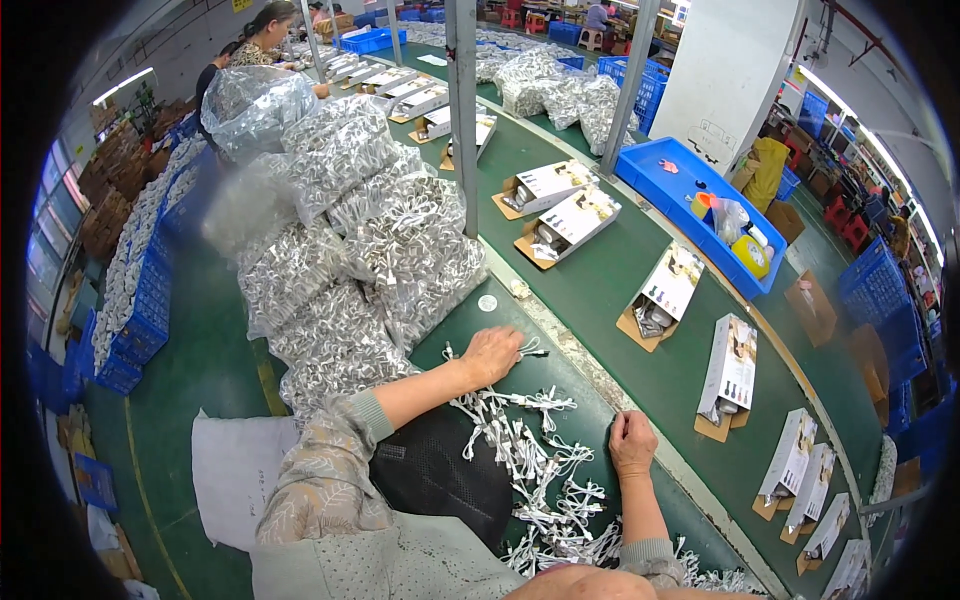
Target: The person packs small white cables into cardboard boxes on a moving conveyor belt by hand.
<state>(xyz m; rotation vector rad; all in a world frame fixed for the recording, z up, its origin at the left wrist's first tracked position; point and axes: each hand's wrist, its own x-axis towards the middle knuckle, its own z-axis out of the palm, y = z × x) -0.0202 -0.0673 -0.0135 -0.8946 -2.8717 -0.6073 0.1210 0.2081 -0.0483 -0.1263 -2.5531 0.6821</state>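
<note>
My left hand (491,354) is closed on a short white cable (532,347), whose bundled loop and dark plug stick out past the fingers, over the green tabletop. Below it spreads a loose heap of white cables (545,480), each bundled small. At the right of that heap, my right hand (633,442) rests curled by the pale edge strip of the conveyor; whatever its fingers hold, if anything, is hidden. Clear plastic bags (350,240) stuffed with similar cables are piled high beyond my left arm. A black mesh bag (445,470) lies between my left arm and the heap.
Open white boxes (728,370) stand along the green conveyor belt (600,310), silvery items showing at their ends. A metal post (462,120) rises by the belt's near edge. Across it sits a blue tray (690,205) with a yellow bottle. Other people (268,30) work at the far left.
</note>
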